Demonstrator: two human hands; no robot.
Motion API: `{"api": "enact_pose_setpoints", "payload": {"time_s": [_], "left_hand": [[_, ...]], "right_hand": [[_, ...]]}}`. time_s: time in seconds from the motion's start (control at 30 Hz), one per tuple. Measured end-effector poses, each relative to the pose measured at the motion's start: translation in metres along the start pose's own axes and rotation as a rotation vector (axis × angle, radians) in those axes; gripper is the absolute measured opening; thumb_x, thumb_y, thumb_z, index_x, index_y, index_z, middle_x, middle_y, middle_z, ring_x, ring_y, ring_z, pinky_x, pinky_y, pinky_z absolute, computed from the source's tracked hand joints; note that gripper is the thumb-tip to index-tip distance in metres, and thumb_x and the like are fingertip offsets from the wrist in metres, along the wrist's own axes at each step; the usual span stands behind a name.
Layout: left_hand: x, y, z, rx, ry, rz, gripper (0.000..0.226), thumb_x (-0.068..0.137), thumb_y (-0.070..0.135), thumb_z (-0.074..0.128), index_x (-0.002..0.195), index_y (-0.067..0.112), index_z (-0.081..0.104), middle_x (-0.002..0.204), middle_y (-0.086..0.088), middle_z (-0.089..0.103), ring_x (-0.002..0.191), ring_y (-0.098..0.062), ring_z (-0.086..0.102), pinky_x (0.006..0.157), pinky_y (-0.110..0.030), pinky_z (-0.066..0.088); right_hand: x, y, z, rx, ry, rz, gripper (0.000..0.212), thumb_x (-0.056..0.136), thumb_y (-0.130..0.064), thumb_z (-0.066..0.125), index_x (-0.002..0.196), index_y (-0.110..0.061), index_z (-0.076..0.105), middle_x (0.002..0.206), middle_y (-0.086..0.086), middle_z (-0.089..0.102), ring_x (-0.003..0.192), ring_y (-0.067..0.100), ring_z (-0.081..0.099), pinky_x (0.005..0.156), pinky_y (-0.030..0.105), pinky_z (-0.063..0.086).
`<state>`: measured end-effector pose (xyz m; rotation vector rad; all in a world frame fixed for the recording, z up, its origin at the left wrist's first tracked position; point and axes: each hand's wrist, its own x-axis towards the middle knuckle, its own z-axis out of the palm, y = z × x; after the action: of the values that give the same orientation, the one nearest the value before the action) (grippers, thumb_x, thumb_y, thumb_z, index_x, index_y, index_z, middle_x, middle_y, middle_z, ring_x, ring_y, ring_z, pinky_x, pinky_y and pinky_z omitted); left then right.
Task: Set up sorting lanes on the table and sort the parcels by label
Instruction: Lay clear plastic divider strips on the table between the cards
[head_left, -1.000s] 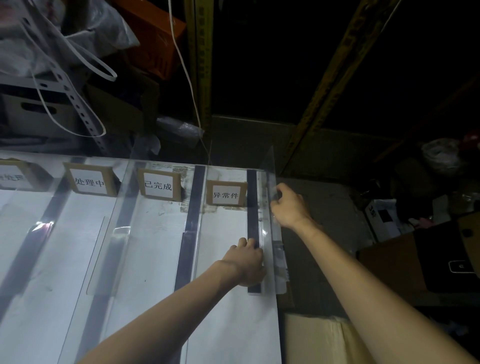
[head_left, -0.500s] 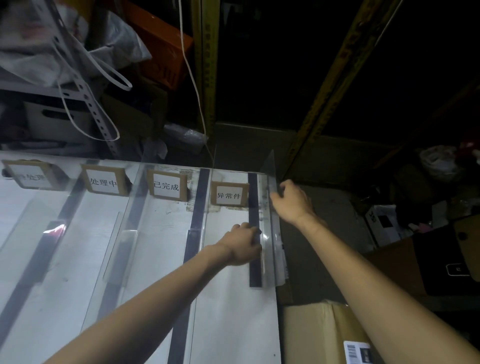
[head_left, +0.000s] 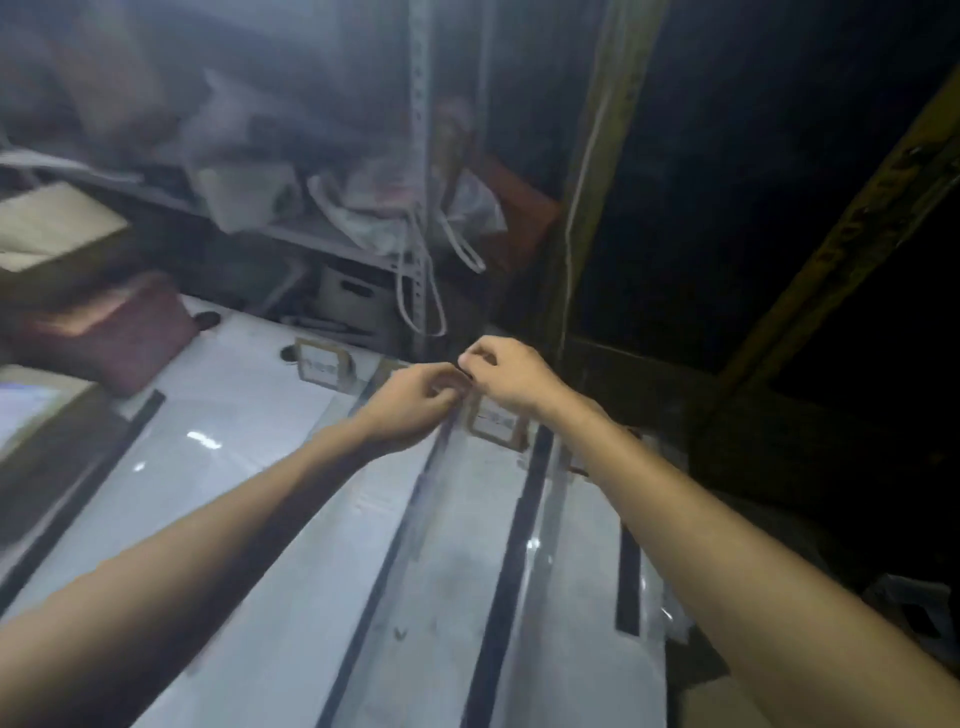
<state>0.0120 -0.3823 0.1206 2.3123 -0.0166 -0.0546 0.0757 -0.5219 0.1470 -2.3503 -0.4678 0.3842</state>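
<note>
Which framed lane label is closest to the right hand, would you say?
The label just under the right hand; the leftmost label stands past the left hand.

Two arms of one person, seen from the wearer's own eye level. The left forearm and the right forearm are both bare along their full visible length, slim and smooth in outline, with bare wrists. The left hand and the right hand are bare as well. Dim light and motion blur soften the fingers, so finer detail there cannot be made out.
</note>
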Motion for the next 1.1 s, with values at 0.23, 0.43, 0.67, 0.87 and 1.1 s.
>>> {"api": "enact_pose_setpoints", "payload": {"time_s": [0.23, 0.43, 0.67, 0.87, 1.1], "left_hand": [[-0.138, -0.093, -0.134, 0.036, 0.238, -0.219, 0.023, 0.095, 0.014, 0.052, 0.11, 0.018, 0.069, 0.101, 0.005, 0.067, 0.094, -0.013, 0.063, 0.087, -0.026, 0.047], [-0.243, -0.166, -0.194, 0.05, 0.282, -0.367, 0.023, 0.099, 0.018, 0.05, 0.115, 0.017, 0.067, 0.111, 0.003, 0.064, 0.106, -0.014, 0.06, 0.094, -0.028, 0.046], [-0.268, -0.252, -0.219, -0.035, 0.255, -0.489, 0.019, 0.095, 0.019, 0.05, 0.102, 0.029, 0.064, 0.114, 0.003, 0.063, 0.108, -0.013, 0.059, 0.091, -0.027, 0.045], [-0.215, -0.333, -0.203, -0.002, 0.137, -0.536, 0.033, 0.099, 0.02, 0.047, 0.13, 0.021, 0.058, 0.131, 0.0, 0.057, 0.115, -0.014, 0.055, 0.096, -0.025, 0.042], [-0.146, -0.409, -0.157, 0.083, -0.036, -0.683, 0.073, 0.089, 0.012, 0.043, 0.154, 0.013, 0.009, 0.143, -0.015, 0.038, 0.136, -0.035, 0.035, 0.108, -0.039, 0.034]], "right_hand": [[-0.012, -0.154, 0.116, -0.049, -0.167, -0.263, 0.03, 0.101, -0.034, 0.051, 0.116, -0.013, 0.067, 0.115, 0.005, 0.07, 0.108, 0.024, 0.062, 0.092, 0.035, 0.048], [-0.033, -0.23, 0.224, -0.159, -0.317, -0.372, 0.033, 0.104, -0.033, 0.048, 0.123, -0.012, 0.064, 0.123, 0.006, 0.066, 0.103, 0.019, 0.059, 0.083, 0.03, 0.044], [0.002, -0.249, 0.298, -0.293, -0.452, -0.305, 0.027, 0.101, -0.027, 0.05, 0.116, -0.01, 0.065, 0.12, 0.005, 0.067, 0.109, 0.024, 0.062, 0.089, 0.033, 0.05], [0.08, -0.212, 0.359, -0.329, -0.435, -0.022, 0.036, 0.099, -0.03, 0.049, 0.126, -0.008, 0.056, 0.127, 0.011, 0.062, 0.106, 0.03, 0.059, 0.085, 0.032, 0.047], [0.144, -0.156, 0.429, -0.193, -0.4, 0.433, 0.058, 0.095, -0.028, 0.053, 0.14, 0.001, 0.031, 0.133, 0.019, 0.051, 0.113, 0.038, 0.062, 0.076, 0.032, 0.046]]}}
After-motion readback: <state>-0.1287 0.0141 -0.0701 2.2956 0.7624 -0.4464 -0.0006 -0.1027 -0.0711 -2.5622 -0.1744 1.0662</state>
